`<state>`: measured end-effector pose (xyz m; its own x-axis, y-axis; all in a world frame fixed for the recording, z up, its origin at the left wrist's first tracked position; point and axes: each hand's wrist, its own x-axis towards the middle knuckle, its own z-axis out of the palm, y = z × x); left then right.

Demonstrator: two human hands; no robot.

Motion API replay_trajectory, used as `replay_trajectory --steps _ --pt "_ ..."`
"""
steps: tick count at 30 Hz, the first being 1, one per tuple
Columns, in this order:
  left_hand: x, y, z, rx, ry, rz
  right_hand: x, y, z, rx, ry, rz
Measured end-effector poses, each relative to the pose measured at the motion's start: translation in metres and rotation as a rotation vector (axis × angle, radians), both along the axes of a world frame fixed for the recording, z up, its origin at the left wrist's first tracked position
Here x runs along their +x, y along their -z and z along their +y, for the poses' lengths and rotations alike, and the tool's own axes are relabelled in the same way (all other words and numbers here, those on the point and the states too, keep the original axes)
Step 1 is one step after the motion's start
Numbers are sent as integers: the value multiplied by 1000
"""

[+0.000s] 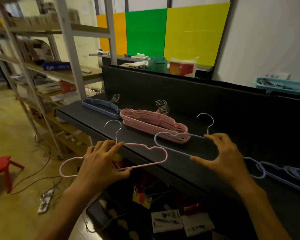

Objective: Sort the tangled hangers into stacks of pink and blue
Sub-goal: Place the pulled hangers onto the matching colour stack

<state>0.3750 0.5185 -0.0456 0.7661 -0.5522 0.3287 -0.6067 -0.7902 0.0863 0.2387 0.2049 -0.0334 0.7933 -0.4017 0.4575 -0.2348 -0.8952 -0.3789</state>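
- Two bare hands up over the front edge of the long black shelf (189,170), one hanger in each.
- Left hand (100,161) grips a single pink cloud-shaped velvet hanger (156,149) with a silver wire hook: fingers curled over its top bar by the hook's stem, thumb pinching the bottom bar from below. The hanger is off the shelf, half of it out over the floor.
- Right hand (227,158) holds a single blue cloud-shaped hanger (158,142), also with a silver hook: fingertips on the top bar, thumb stretched along the lower bar, so the frame sits clamped between them. Its left end hangs just in front of the pink pile.
- Pink stack (152,122): several pink hangers lying flat in the middle of the shelf, their hooks bunched together at the back.
- Blue stack (100,106): blue hangers lying flat at the far left end, touching the pink stack's left end, hooks also to the rear.
- More loose blue hangers (284,172) lie at the right, beside the right wrist; how many I cannot tell.
- Around the scene: a pale metal shelving rack (42,49) on the left, a red plastic stool (2,167) on the floor, a turquoise plastic basket (282,85) at the far right.
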Motion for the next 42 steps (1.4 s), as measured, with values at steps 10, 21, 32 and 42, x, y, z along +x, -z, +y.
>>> replay_trajectory --steps 10,21,32,42 --pt "121 -26 -64 -1 260 40 56 -15 -20 17 181 -57" --pt "186 -37 -130 -22 562 108 51 -15 -40 145 393 -91" --pt "198 -41 -146 19 754 184 53 -11 -17 145 524 -114" --pt "198 -38 -145 52 740 185 49 -6 -5 136 558 -94"
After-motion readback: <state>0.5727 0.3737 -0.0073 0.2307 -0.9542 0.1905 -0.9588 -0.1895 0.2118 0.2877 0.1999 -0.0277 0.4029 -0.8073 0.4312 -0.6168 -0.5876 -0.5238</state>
